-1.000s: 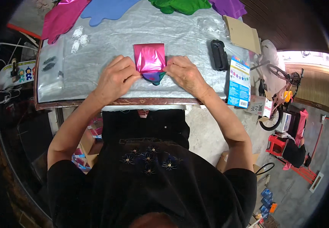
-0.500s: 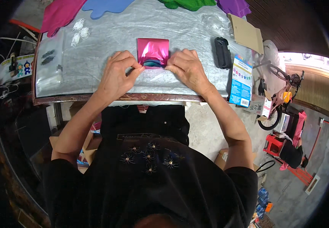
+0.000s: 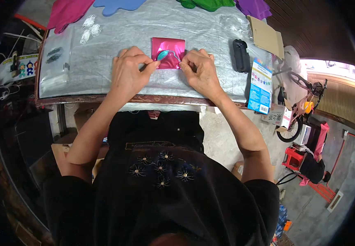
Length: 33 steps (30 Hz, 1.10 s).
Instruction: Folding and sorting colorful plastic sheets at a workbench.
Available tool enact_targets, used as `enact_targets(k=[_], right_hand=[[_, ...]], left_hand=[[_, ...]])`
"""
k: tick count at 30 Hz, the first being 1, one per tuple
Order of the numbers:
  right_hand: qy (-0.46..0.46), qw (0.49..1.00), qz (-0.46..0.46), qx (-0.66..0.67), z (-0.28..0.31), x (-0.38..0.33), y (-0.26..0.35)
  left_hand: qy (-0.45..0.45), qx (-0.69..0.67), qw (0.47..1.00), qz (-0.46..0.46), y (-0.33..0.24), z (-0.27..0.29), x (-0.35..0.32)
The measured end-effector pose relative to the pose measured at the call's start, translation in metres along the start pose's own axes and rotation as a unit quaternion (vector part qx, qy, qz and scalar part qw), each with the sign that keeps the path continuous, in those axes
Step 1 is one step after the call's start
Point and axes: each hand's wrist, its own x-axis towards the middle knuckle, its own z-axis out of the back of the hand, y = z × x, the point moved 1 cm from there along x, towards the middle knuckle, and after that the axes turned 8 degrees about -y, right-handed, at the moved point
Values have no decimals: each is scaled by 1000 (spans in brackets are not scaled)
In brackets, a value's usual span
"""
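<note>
A folded, shiny pink foil piece (image 3: 168, 43) lies near the front of the table. Along its near part a teal, glossy patch (image 3: 164, 55) shows at a curved fold, with a pale edge arching to the right. My left hand (image 3: 130, 70) pinches the foil's near left edge between thumb and forefinger. At the opposite edge, my right hand (image 3: 202, 73) is closed on the near right side, its other fingers curled. Whether the teal is the foil's other face or a separate layer, I cannot tell.
White string bundles (image 3: 90, 30) and a clear plastic bag (image 3: 54, 78) lie left. Pink, blue, green and purple cut shapes line the far edge. On the right are a black case (image 3: 240, 56), a blue-and-white printed package (image 3: 260, 86) and a cardboard piece (image 3: 265, 36).
The foil's near edge has been folded back and more teal now shows on the left. Both hands still pinch the sides, slightly farther from me.
</note>
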Motion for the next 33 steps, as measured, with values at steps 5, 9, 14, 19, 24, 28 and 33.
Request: enact_targets(k=[5,9,14,19,24,28,33], right_hand=[[-6,1000,-5,-3,-1,1,0],[-1,1000,-20,-17,-2,3,3],[-12,999,-51,7,-3,-1,1],[-28,996,-82,33,-1,-8,3],[-29,998,-64,-5,-3,-5,3],[-10,996,-80,-43,-1,-2,6],[-99,990,74,-67,-2,-9,24]], left_hand=[[-1,30,999,14,1,-5,4],[21,42,997,57,1,-3,8],[51,65,994,65,-4,-3,14],[98,64,991,59,-3,-4,20],[115,79,989,57,-6,-4,24],[125,76,987,62,-7,-4,25],[139,72,984,78,-3,-3,28]])
